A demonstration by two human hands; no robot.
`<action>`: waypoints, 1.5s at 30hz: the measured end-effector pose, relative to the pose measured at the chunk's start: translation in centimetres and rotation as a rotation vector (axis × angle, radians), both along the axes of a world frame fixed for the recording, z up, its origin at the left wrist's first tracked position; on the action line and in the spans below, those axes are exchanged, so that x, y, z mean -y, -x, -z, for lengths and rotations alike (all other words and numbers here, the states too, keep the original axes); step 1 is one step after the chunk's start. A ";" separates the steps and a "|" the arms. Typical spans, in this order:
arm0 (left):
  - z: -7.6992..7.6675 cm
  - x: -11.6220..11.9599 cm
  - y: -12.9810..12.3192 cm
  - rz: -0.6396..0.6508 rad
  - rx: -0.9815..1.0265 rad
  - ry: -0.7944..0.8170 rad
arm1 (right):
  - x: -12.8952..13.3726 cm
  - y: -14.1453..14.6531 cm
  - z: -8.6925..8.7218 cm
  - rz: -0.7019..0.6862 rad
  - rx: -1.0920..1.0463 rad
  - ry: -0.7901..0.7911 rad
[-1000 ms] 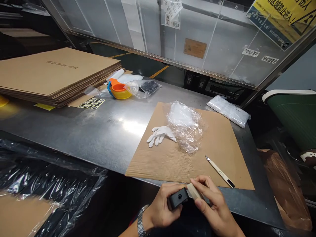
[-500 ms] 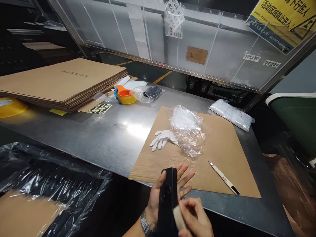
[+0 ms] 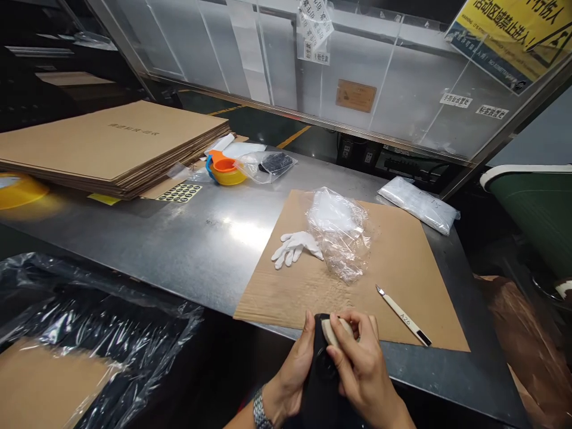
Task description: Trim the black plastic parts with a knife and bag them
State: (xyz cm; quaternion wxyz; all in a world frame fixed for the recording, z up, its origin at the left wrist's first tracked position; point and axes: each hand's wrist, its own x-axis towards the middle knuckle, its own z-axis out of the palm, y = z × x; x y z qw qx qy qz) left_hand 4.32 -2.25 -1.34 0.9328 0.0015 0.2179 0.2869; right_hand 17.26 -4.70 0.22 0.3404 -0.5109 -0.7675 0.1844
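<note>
My left hand (image 3: 295,372), with a watch at its wrist, is closed around a black elongated part (image 3: 322,390) with a round recess in its face. The part stands tilted at the table's front edge. In my right hand (image 3: 361,363) a small beige pad (image 3: 331,333) is pinched between thumb and fingers, pressed against the upper end of the black part. Beyond my hands, a white glove (image 3: 295,247) and a crumpled clear plastic bag (image 3: 342,238) lie on a cardboard sheet (image 3: 277,298). A white-handled craft knife (image 3: 402,314) rests to the right.
A stack of flat cardboard (image 3: 120,143) occupies the back left. Near it are orange and yellow cups (image 3: 227,170), a bagged black item (image 3: 274,162) and a sticker sheet (image 3: 180,192). A plastic packet (image 3: 420,204) sits at the right; a plastic-lined box (image 3: 89,322) stands lower left.
My right hand has moved up along the black part with the beige pad, from its lower side edge to its upper end. My left hand has turned, and its spread fingers are now behind the part.
</note>
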 end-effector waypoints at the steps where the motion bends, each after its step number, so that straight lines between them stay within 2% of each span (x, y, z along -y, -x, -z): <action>1: 0.1 -0.1 0.0 0.011 -0.012 0.024 | 0.2 0.1 0.0 -0.039 0.031 0.016; 4: 0.6 0.0 -0.3 0.015 -0.118 0.014 | 0.3 0.1 0.1 -0.094 0.081 0.061; 8: 1.1 0.5 -0.6 0.089 -0.291 -0.175 | -0.7 -0.8 0.1 0.039 0.086 0.052; 10: 1.0 0.5 -0.4 0.058 -0.344 -0.236 | -1.0 -1.0 -0.1 0.071 0.094 0.035; 14: 0.6 -0.1 0.2 -0.029 -0.370 -0.276 | -0.7 -0.5 -1.0 0.010 0.224 0.009; 16: 0.5 -0.5 0.3 -0.025 -0.361 -0.227 | -0.3 0.1 -1.4 -0.001 0.315 0.023; 19: 0.7 -1.2 0.2 0.003 -0.267 -0.042 | 0.6 1.2 -1.7 -0.051 0.389 0.026; 23: 1.1 -2.1 0.0 -0.082 -0.198 0.086 | 2.5 2.5 -0.8 -0.172 0.333 -0.120; 29: 0.9 -2.8 0.2 -0.142 -0.077 0.208 | 5.0 2.4 2.4 -0.017 0.129 -0.156; 33: 0.7 -3.0 0.8 -0.181 -0.043 0.222 | 5.2 1.0 3.4 0.003 0.023 -0.198; 36: 0.5 -3.2 1.5 -0.221 -0.063 0.190 | 4.5 -1.0 3.7 0.022 0.064 -0.210; 39: -0.1 -3.0 1.8 -0.247 -0.140 0.125 | 2.4 -3.4 4.4 0.131 0.187 -0.162; 42: -0.7 -2.3 1.5 -0.278 -0.343 -0.067 | -0.9 -5.5 5.7 0.296 0.273 -0.142; 45: -1.1 -1.6 1.2 -0.238 -0.505 -0.317 | -4.0 -6.5 6.6 0.393 0.305 -0.150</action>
